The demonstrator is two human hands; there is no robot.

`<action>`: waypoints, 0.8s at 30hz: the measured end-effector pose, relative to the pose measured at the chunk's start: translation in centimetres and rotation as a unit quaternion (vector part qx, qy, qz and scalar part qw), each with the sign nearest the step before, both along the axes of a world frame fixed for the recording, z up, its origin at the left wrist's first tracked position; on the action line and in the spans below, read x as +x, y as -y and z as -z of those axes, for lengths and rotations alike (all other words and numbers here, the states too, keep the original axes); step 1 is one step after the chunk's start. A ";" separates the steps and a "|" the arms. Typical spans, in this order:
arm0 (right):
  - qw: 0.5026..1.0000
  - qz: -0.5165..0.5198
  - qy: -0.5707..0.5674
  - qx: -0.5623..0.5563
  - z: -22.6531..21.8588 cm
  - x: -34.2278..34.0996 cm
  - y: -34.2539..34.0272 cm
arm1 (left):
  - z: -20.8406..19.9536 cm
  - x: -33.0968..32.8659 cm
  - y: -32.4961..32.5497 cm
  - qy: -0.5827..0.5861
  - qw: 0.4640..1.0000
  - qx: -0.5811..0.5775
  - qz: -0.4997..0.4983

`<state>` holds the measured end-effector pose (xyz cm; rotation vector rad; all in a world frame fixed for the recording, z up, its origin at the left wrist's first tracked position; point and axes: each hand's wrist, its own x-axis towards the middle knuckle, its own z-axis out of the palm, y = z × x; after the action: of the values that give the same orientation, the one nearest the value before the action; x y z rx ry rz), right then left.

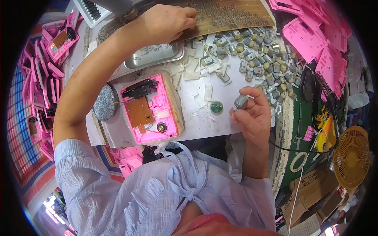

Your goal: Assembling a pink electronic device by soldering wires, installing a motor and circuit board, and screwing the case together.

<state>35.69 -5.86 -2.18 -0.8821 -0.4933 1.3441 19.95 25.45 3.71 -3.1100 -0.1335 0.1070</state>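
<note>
On a white table (201,128), an open pink case (146,136) lies near left, with a speckled oval object (104,103) just left of it. Beyond it is a metal tray (155,55), partly hidden by the left forearm crossing above. White plastic pieces (192,75) are scattered mid-table; a green disc (216,107) lies just left of the right hand (251,114). A heap of motors (258,70) spreads far right. The right hand pinches one grey motor (240,102) between thumb and fingers, above the table's near right; its long axis seems to slant from near left to far right, shaft direction unclear. The left hand (169,21), fingers curled, is at a brown board (201,31) strewn with tiny parts; I cannot tell whether it grips anything.
</note>
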 end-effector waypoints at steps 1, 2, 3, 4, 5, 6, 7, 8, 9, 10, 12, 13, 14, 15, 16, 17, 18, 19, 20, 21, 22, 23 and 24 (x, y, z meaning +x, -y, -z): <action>1.000 -0.001 0.002 0.000 0.1 0.0 0.0 | -0.1 0.0 -0.1 -0.004 1.000 0.001 -0.001; 1.000 -0.002 0.005 0.001 0.1 0.1 0.0 | -0.1 -0.1 -0.2 -0.008 1.000 0.001 -0.002; 1.000 -0.003 0.007 0.001 0.2 0.1 0.0 | -0.1 -0.2 -0.3 -0.013 1.000 0.002 -0.002; 1.000 -0.004 0.005 0.002 0.1 0.1 0.0 | 0.0 -0.2 -0.4 -0.005 1.000 -0.003 0.002; 1.000 -0.005 0.002 0.002 0.1 0.0 -0.1 | 0.1 -0.2 -0.5 0.003 1.000 -0.008 0.007; 1.000 -0.005 -0.001 0.002 0.1 0.0 -0.1 | 0.1 -0.3 -0.6 0.010 1.000 -0.014 0.012; 1.000 -0.004 -0.001 0.003 0.1 0.0 -0.1 | 0.1 -0.3 -0.6 0.019 0.999 -0.025 0.012; 1.000 -0.003 -0.001 0.005 0.1 0.0 -0.1 | 0.0 -0.4 -0.7 0.027 0.999 -0.036 0.012; 1.000 -0.003 -0.002 0.006 0.2 0.0 -0.1 | -0.1 -0.4 -0.7 0.035 0.998 -0.046 0.013; 1.000 -0.004 -0.002 0.005 0.2 0.0 -0.1 | -0.3 -0.4 -0.7 0.046 0.997 -0.057 0.017; 1.000 -0.005 -0.001 0.005 0.3 0.1 -0.1 | -0.4 -0.5 -0.8 0.068 0.994 -0.077 0.027; 1.000 -0.004 0.001 0.005 0.3 0.0 -0.1 | -0.4 -0.4 -0.8 0.073 0.995 -0.068 0.028; 1.000 -0.004 0.002 0.006 0.2 0.0 -0.1 | -0.2 -0.4 -0.7 0.079 0.995 -0.058 0.029; 1.000 -0.003 0.004 0.007 0.2 0.0 -0.2 | 0.0 -0.3 -0.6 0.085 0.995 -0.048 0.031; 1.000 -0.006 0.005 0.005 0.1 0.0 -0.2 | 0.7 -0.5 -0.6 0.089 0.995 -0.033 0.024; 1.000 -0.009 0.006 0.003 0.1 0.0 -0.3 | 1.7 -0.7 -0.6 0.092 0.995 -0.017 0.017; 1.000 -0.012 0.007 0.001 0.0 0.0 -0.3 | 2.2 -0.9 -0.6 0.096 0.995 -0.002 0.010; 1.000 -0.011 0.005 0.001 0.0 0.0 -0.4 | 2.1 -0.7 -0.5 0.071 0.997 0.003 0.007; 1.000 -0.010 0.004 0.002 -0.1 -0.1 -0.4 | 2.0 -0.4 -0.4 0.046 0.999 0.008 0.004; 1.000 -0.010 0.002 0.002 -0.1 -0.1 -0.5 | 1.8 -0.1 -0.3 0.021 1.000 0.013 0.001; 1.000 -0.009 0.001 0.003 -0.1 -0.1 -0.5 | 1.5 0.0 -0.4 0.018 1.000 0.007 0.011; 1.000 -0.008 0.000 0.005 -0.1 -0.1 -0.5 | 1.1 0.2 -0.5 0.015 1.000 0.002 0.021; 1.000 -0.008 -0.002 0.006 -0.1 -0.1 -0.5 | 0.9 0.2 -0.5 0.013 0.999 -0.004 0.031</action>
<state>35.55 -5.39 -2.13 -0.8672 -0.5060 1.3550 20.15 25.94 2.78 -3.1203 -0.0372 0.0669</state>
